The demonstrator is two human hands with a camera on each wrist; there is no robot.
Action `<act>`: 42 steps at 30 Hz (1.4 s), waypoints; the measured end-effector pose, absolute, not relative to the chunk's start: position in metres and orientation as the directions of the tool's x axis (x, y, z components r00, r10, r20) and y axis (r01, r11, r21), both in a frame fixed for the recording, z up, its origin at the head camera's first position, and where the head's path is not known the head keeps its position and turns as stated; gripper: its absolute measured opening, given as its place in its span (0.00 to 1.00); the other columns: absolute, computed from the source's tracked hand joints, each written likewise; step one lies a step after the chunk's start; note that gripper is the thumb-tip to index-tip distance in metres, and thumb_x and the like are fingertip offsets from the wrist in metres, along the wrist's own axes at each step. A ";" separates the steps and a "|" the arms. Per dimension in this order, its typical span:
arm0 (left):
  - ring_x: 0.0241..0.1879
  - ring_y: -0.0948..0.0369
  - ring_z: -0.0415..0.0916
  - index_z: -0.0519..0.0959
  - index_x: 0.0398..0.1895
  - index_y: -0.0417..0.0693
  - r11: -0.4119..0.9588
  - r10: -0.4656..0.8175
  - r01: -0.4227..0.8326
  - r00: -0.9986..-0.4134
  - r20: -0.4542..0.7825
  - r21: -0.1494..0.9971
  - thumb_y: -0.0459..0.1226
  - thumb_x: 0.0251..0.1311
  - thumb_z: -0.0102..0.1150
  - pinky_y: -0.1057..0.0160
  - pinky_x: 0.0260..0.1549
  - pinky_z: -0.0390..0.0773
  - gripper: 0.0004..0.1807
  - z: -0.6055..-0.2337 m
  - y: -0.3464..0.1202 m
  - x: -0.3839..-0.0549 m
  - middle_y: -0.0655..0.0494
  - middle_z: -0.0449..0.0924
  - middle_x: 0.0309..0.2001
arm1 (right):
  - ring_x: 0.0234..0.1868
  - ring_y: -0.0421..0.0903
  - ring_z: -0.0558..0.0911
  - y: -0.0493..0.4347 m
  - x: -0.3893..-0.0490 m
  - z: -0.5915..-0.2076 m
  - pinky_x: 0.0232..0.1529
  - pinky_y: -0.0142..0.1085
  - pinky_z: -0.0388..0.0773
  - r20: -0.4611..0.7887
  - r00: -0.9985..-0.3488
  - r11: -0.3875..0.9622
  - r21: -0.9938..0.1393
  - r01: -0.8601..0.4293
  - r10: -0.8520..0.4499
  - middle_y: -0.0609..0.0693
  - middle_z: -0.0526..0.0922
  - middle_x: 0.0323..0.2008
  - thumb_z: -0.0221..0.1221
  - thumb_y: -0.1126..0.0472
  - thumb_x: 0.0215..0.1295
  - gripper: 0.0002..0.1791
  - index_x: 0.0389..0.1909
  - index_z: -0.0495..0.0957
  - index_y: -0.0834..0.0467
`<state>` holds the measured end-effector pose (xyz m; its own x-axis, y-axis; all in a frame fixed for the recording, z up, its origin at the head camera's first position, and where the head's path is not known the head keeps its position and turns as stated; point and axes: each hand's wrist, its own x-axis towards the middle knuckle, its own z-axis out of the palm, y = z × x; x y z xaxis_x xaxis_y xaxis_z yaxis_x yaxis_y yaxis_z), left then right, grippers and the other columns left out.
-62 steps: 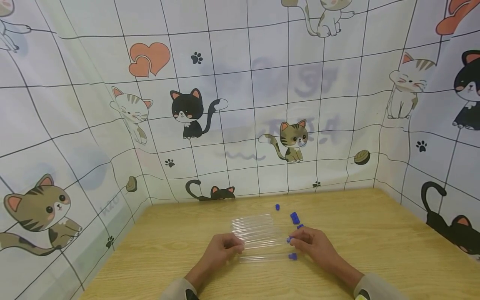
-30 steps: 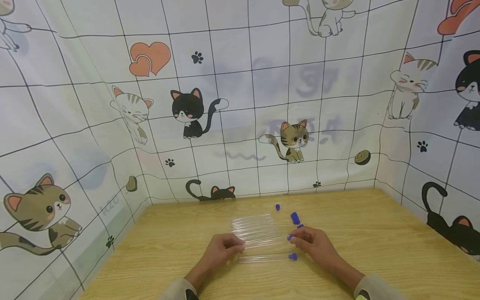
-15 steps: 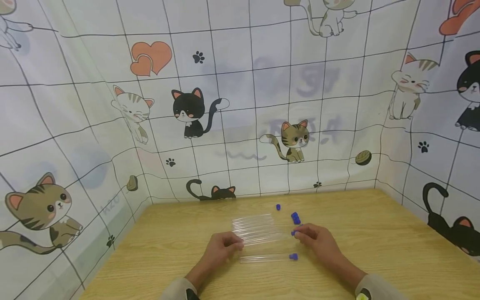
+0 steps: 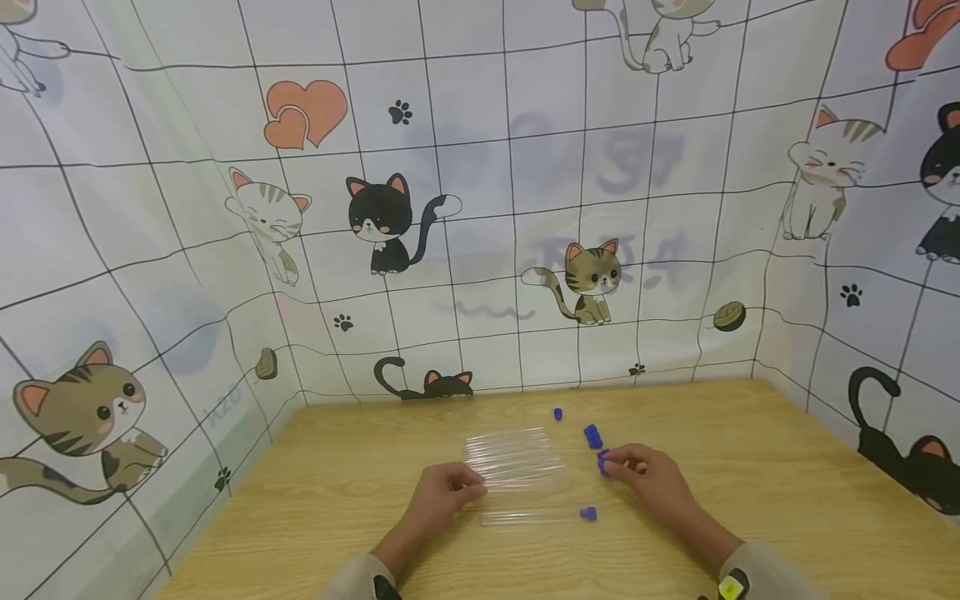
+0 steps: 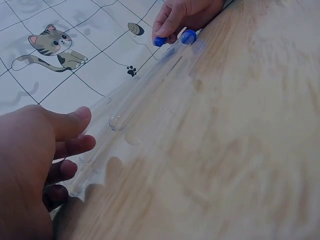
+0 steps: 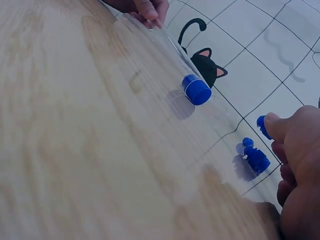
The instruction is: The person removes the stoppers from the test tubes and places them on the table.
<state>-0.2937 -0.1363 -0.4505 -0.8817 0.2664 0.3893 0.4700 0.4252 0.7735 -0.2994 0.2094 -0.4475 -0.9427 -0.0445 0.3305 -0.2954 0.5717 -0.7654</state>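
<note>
Several clear test tubes (image 4: 513,458) lie side by side on the wooden table. Nearer to me, apart from that row, lies one more tube (image 4: 525,517) with a blue cap (image 4: 589,513) in its right end. My left hand (image 4: 447,498) rests at the left ends of the row, fingers loosely bent; the left wrist view shows a gap between thumb and forefinger. With thumb and fingertips my right hand (image 4: 651,482) pinches a small blue cap (image 6: 263,126), partly hidden by the thumb. Close beside it are more blue caps (image 6: 256,159).
Behind the right hand lies a blue piece (image 4: 592,436), with a single small blue cap (image 4: 558,413) farther back. A white cloth (image 4: 480,275) printed with cats hangs around the table (image 4: 360,467) on the far side and both flanks.
My right hand has moved to the right and slightly away from me with the blue cap, off the tubes' right ends towards the other caps. The left hand has barely moved.
</note>
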 end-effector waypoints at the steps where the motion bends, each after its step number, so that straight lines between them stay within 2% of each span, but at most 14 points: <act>1: 0.24 0.65 0.71 0.84 0.31 0.46 0.431 0.264 0.472 -0.881 0.393 0.769 0.36 0.55 0.67 0.68 0.25 0.70 0.03 -0.452 -0.137 -0.295 0.60 0.81 0.27 | 0.37 0.44 0.74 0.209 -0.300 -0.448 0.37 0.37 0.71 0.325 -0.944 0.567 -0.769 -0.296 -0.052 0.45 0.80 0.37 0.63 0.48 0.62 0.11 0.39 0.83 0.50; 5: 0.24 0.65 0.72 0.84 0.30 0.49 0.450 0.268 0.488 -0.873 0.408 0.748 0.38 0.54 0.68 0.68 0.25 0.71 0.04 -0.455 -0.139 -0.297 0.63 0.80 0.27 | 0.43 0.46 0.76 0.209 -0.299 -0.447 0.41 0.40 0.72 0.325 -0.940 0.545 -0.772 -0.328 -0.106 0.49 0.80 0.46 0.64 0.52 0.61 0.09 0.36 0.82 0.52; 8: 0.23 0.66 0.72 0.83 0.30 0.50 0.459 0.283 0.506 -0.862 0.420 0.731 0.37 0.54 0.69 0.67 0.25 0.72 0.03 -0.456 -0.140 -0.298 0.64 0.80 0.27 | 0.45 0.48 0.76 0.210 -0.297 -0.445 0.42 0.42 0.72 0.319 -0.938 0.552 -0.761 -0.341 -0.139 0.51 0.79 0.47 0.64 0.53 0.61 0.07 0.36 0.81 0.53; 14: 0.22 0.68 0.71 0.83 0.31 0.49 0.460 0.315 0.540 -0.841 0.439 0.705 0.35 0.53 0.68 0.68 0.25 0.72 0.04 -0.457 -0.140 -0.299 0.62 0.79 0.27 | 0.45 0.47 0.75 0.218 -0.300 -0.443 0.44 0.43 0.71 0.270 -0.946 0.557 -0.765 -0.324 -0.179 0.50 0.75 0.46 0.64 0.52 0.61 0.07 0.37 0.81 0.51; 21: 0.27 0.67 0.70 0.82 0.32 0.51 0.507 0.340 0.529 -0.848 0.407 0.681 0.38 0.53 0.69 0.66 0.29 0.71 0.05 -0.456 -0.141 -0.298 0.63 0.76 0.29 | 0.46 0.49 0.74 0.221 -0.301 -0.438 0.45 0.45 0.71 0.251 -0.940 0.563 -0.753 -0.340 -0.233 0.50 0.73 0.44 0.64 0.52 0.61 0.07 0.36 0.82 0.50; 33: 0.24 0.68 0.66 0.84 0.31 0.48 0.526 0.342 0.507 -0.861 0.376 0.682 0.39 0.53 0.69 0.66 0.26 0.69 0.05 -0.455 -0.139 -0.295 0.66 0.72 0.22 | 0.51 0.54 0.72 0.223 -0.301 -0.441 0.51 0.55 0.68 0.259 -0.920 0.576 -0.720 -0.387 -0.294 0.50 0.73 0.44 0.64 0.56 0.61 0.04 0.36 0.81 0.49; 42: 0.24 0.68 0.67 0.83 0.31 0.48 0.520 0.338 0.512 -0.859 0.385 0.684 0.38 0.53 0.69 0.66 0.26 0.69 0.05 -0.454 -0.139 -0.296 0.65 0.72 0.22 | 0.48 0.50 0.73 0.224 -0.304 -0.443 0.48 0.49 0.69 0.287 -0.908 0.591 -0.691 -0.417 -0.305 0.48 0.73 0.42 0.65 0.56 0.59 0.05 0.36 0.81 0.47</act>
<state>-0.2960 -0.1386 -0.4540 -0.8586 0.3385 0.3850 0.5117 0.5203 0.6838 -0.3042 0.2236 -0.4427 -0.9081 -0.3046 0.2875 -0.4169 0.5910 -0.6906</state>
